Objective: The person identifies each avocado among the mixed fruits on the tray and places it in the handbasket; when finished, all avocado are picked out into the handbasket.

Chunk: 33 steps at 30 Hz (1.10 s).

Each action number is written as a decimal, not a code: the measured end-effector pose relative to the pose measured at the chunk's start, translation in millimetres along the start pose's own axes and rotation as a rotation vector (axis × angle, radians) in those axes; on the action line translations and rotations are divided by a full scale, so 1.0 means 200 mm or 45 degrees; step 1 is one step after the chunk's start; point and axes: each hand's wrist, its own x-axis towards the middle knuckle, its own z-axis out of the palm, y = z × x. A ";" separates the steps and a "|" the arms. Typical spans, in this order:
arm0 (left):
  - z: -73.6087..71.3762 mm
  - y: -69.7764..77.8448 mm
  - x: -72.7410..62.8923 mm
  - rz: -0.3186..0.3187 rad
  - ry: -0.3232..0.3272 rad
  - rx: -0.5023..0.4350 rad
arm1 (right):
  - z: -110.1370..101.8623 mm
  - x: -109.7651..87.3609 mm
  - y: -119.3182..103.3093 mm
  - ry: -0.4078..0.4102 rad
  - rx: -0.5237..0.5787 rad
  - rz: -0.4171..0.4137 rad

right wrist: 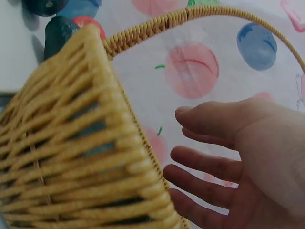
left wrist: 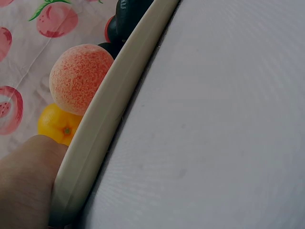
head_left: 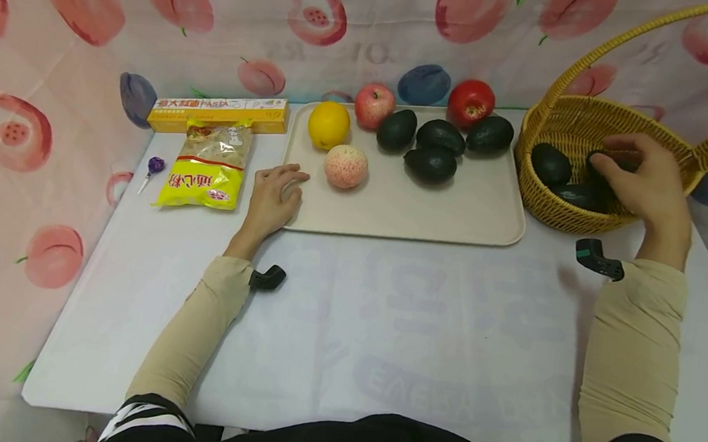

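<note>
My right hand (head_left: 645, 173) is above the yellow wicker basket (head_left: 536, 198), its thumb and fingers apart and relaxed. In the right wrist view nothing sits between those fingers (right wrist: 205, 162). Inside the basket lie dark avocados (head_left: 551, 165), one partly hidden under the hand. My left hand (head_left: 270, 203) rests at the left end of the cream tray (head_left: 386, 217), fingers over its rim. Beside it on the tray are a pink speckled peach (head_left: 346, 167) and an orange (head_left: 328, 125). Several avocados (head_left: 430, 165), an apple (head_left: 374, 106) and a tomato (head_left: 471, 105) lie further right and back.
Left of the tray lie a pasta box (head_left: 218, 114), a yellow bag of macaroni (head_left: 206, 173) and a purple lollipop (head_left: 156, 166). The basket's tall handle (head_left: 603, 50) arches above it. A fruit-print cloth (head_left: 357, 46) hangs behind the white table (head_left: 413, 338).
</note>
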 end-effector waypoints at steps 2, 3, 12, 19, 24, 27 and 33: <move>0.00 0.00 0.00 -0.001 0.000 -0.003 | 0.01 0.00 -0.02 0.002 -0.008 -0.030; 0.00 0.00 0.00 0.001 0.001 -0.003 | 0.01 0.00 -0.02 0.002 -0.011 -0.047; 0.00 0.00 0.00 0.011 0.010 -0.008 | 0.05 -0.02 -0.11 -0.061 -0.040 -0.191; 0.00 0.01 0.00 0.015 0.011 -0.009 | 0.09 -0.03 -0.19 -0.109 -0.031 -0.305; 0.00 0.01 0.00 0.022 0.014 -0.014 | 0.14 -0.04 -0.23 -0.141 -0.010 -0.364; 0.00 0.00 0.00 0.019 0.014 -0.010 | 0.16 -0.05 -0.25 -0.151 0.002 -0.414; 0.00 0.00 0.00 0.020 0.017 -0.018 | 0.21 -0.04 -0.28 -0.152 0.036 -0.547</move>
